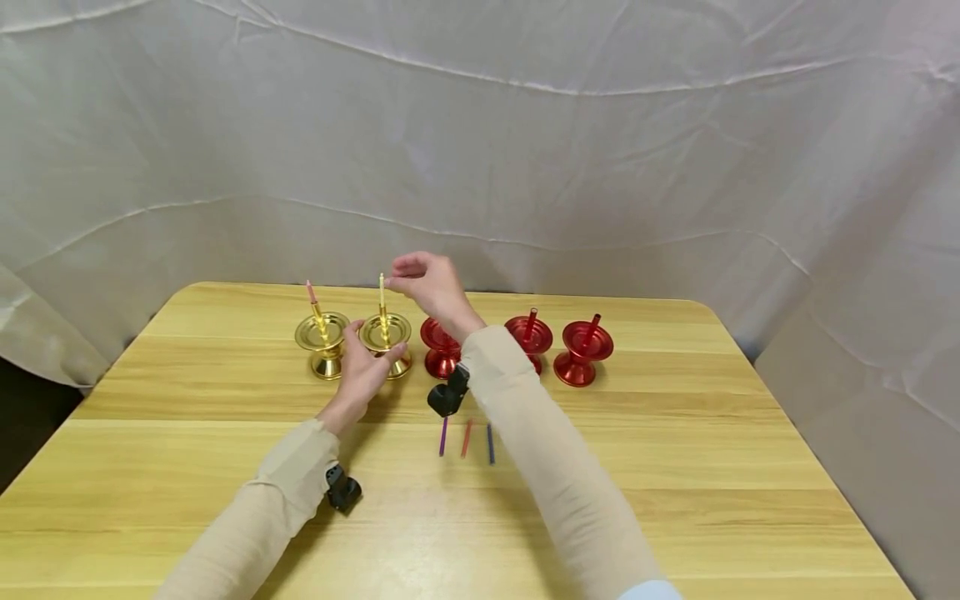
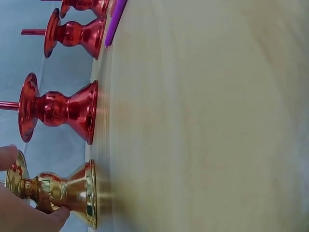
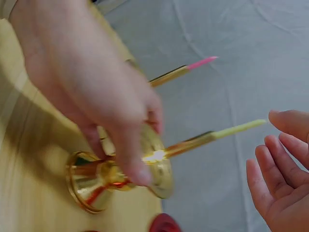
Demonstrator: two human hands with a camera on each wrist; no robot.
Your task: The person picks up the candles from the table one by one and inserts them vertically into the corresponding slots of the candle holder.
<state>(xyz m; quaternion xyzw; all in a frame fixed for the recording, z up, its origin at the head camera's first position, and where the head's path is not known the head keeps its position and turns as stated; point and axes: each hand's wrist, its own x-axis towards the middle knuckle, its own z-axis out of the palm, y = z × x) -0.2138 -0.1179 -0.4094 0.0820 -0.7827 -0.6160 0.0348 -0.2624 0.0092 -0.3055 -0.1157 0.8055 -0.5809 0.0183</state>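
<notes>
Purple candle (image 1: 442,437), orange candle (image 1: 467,439), blue candle (image 1: 491,445) loose on table (image 1: 697,500), seemingly within easy reach. Left hand (image 1: 362,368) grips gold holder (image 1: 397,331), presumably steadying it. Yellow candle (image 1: 381,290) upright, supported by holder's tube (image 1: 383,313). Right hand (image 1: 435,287) beside candle tip, fingers relaxed, holding nothing.

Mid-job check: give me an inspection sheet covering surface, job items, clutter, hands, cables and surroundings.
Surface: wooden table, light-coloured.
Job items: left gold holder carries a pink candle; right gold holder carries a yellow candle; three red holders stand alongside, no candle visible in the right two; purple candle, orange-red candle and blue candle lie loose.
Clutter: nothing seen.
Left hand: grips the right gold holder.
Right hand: open near the yellow candle's tip.
Cables: nothing seen.
Surroundings: pale cloth behind the table.
</notes>
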